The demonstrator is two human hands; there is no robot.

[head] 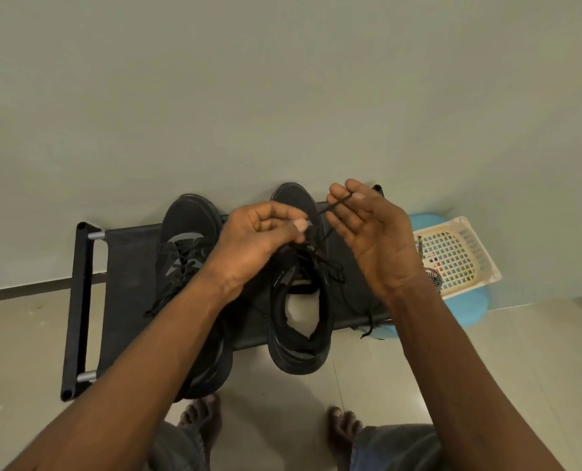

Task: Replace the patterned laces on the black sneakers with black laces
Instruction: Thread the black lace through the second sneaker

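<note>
The right sneaker [300, 300] lies under both hands on a black rack [126, 266], long axis running away from the person, toe toward the wall; the left hand [252, 246] pinches the black lace [330, 263] at the eyelets; the right hand [371, 239], palm half open, pinches the lace end between thumb and fingertips; the laced left sneaker [184, 266] sits parallel just left of the left hand.

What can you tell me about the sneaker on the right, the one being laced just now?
The right sneaker is all black, fabric-like, with a thick dark sole. It lies toe towards the wall across the black rack, heel overhanging the near edge, opening up, pale insole showing. A black lace is threaded loosely; one end trails over the rack's near edge. The left hand pinches the lace at the eyelets; the right hand draws a strand up between its fingers.
</note>
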